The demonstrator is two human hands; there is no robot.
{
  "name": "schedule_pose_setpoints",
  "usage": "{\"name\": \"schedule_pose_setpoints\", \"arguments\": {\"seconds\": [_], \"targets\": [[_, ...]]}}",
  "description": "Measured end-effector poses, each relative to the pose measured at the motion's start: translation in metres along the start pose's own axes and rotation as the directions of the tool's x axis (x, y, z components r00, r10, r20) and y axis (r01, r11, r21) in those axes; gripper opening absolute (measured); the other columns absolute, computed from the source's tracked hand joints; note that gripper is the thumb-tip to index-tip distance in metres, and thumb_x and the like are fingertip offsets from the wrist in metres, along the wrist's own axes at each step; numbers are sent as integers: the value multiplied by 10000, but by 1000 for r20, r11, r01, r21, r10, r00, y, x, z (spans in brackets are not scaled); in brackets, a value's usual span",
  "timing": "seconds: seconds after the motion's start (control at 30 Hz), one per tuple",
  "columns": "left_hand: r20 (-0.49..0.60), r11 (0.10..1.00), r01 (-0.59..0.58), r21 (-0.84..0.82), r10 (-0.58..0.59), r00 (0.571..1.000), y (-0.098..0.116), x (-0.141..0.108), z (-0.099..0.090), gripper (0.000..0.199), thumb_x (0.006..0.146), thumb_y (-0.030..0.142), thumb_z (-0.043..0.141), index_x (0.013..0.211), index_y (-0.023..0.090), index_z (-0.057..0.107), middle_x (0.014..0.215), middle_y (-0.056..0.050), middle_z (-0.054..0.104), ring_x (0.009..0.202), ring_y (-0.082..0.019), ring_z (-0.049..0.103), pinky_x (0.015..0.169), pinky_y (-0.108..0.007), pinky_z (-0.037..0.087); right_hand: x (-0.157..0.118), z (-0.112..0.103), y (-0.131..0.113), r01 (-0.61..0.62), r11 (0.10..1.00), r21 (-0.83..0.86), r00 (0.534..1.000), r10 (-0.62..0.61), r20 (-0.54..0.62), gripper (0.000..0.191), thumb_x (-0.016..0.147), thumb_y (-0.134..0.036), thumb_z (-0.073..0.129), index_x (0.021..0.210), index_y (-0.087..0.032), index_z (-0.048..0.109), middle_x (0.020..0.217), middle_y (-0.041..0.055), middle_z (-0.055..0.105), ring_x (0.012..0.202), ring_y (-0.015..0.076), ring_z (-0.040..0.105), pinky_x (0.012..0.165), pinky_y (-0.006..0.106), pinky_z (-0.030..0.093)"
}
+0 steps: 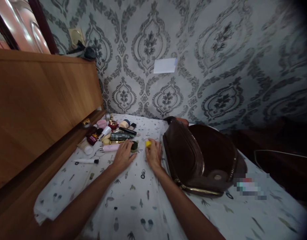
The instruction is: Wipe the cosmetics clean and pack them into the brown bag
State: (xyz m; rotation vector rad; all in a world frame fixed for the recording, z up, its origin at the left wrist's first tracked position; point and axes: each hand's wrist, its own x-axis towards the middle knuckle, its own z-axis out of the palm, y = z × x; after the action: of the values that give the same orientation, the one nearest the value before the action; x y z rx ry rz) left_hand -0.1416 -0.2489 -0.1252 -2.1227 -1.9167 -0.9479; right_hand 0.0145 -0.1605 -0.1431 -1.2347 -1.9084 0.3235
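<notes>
My left hand rests low over the sheet, its thumb and fingers closed around the side of a small round jar with a dark lid. Beside it on the right, my right hand pinches a small yellow object, whose kind I cannot make out. Left of my hands lies a loose pile of cosmetics: a pink tube, a dark green tube, a slim black stick and several small jars. A white pen-like tube with a black cap lies apart, nearer to me.
A dark brown bag with gold zips stands close to my right hand. Wooden furniture borders the bed on the left. Patterned wallpaper rises behind, with a white paper on it. Printed sheet covers the bed.
</notes>
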Motion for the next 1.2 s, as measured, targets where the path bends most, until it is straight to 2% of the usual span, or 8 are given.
{"name": "schedule_pose_setpoints", "arguments": {"seconds": [0.17, 0.27, 0.47, 0.67, 0.8, 0.9, 1.07, 1.2], "targets": [[-10, 1000, -4, -26, 4, 1000, 1, 3, -2, 416, 897, 269, 574, 1290, 208, 453, 1221, -122, 603, 1163, -281, 561, 1010, -452, 452, -1, 1, 1, 53, 997, 64, 998, -55, 40, 428, 863, -185, 495, 1280, -202, 590, 1061, 131, 561, 940, 276, 547, 872, 433, 444], [-19, 1000, 10, -12, -10, 1000, 1, 5, -5, 425, 898, 317, 586, 1296, 213, 479, 1166, -111, 614, 1112, -289, 572, 983, -457, 451, -1, 1, 0, 114, 983, 147, 991, -124, 58, 392, 858, -164, 482, 1210, -207, 650, 1097, 141, 560, 991, 292, 550, 909, 465, 454], [-20, 999, 44, -5, -44, 999, 5, 7, -10, 248, 873, 370, 617, 1047, 196, 591, 992, -84, 630, 980, -278, 579, 875, -420, 460, 2, 1, -4, 216, 898, 383, 959, -268, 87, 332, 859, -146, 470, 1104, -223, 681, 1136, 100, 615, 1098, 255, 575, 975, 422, 487], [-39, 996, 75, -38, -76, 996, 5, 7, -13, 175, 935, 368, 526, 948, 201, 578, 934, -69, 641, 934, -249, 574, 852, -390, 446, 4, 4, 3, 183, 823, 538, 948, -293, 126, 355, 857, -162, 478, 1159, -226, 653, 1127, 102, 640, 1062, 244, 622, 892, 404, 548], [-47, 996, 76, -53, -78, 996, 4, 7, -13, 174, 945, 371, 516, 926, 207, 570, 926, -61, 646, 919, -238, 570, 839, -376, 445, 3, 6, 3, 174, 777, 605, 926, -338, 168, 345, 865, -201, 508, 1175, -237, 656, 1158, 90, 654, 1097, 225, 624, 959, 399, 525], [-59, 995, 80, -52, -83, 995, 3, 7, -13, 177, 947, 366, 513, 881, 210, 565, 886, -53, 641, 887, -232, 566, 808, -367, 444, 3, 7, 0, 180, 744, 643, 902, -386, 195, 303, 878, -209, 495, 1109, -240, 688, 1145, 76, 691, 1095, 215, 641, 993, 401, 504], [-85, 995, 91, -34, -94, 992, 2, 7, -13, 192, 962, 334, 480, 835, 215, 562, 826, -40, 621, 843, -221, 554, 770, -354, 438, 3, 7, -2, 170, 733, 659, 895, -394, 207, 282, 875, -211, 498, 1067, -229, 703, 1164, 87, 702, 1107, 226, 642, 1008, 422, 489], [-116, 994, 108, 12, -106, 988, 3, 6, -15, 185, 977, 293, 441, 870, 218, 572, 871, -48, 614, 871, -226, 542, 817, -375, 441, 3, 6, -1, 140, 751, 646, 907, -358, 220, 304, 865, -197, 483, 1084, -224, 692, 1163, 87, 703, 1105, 225, 641, 978, 405, 501]]}}
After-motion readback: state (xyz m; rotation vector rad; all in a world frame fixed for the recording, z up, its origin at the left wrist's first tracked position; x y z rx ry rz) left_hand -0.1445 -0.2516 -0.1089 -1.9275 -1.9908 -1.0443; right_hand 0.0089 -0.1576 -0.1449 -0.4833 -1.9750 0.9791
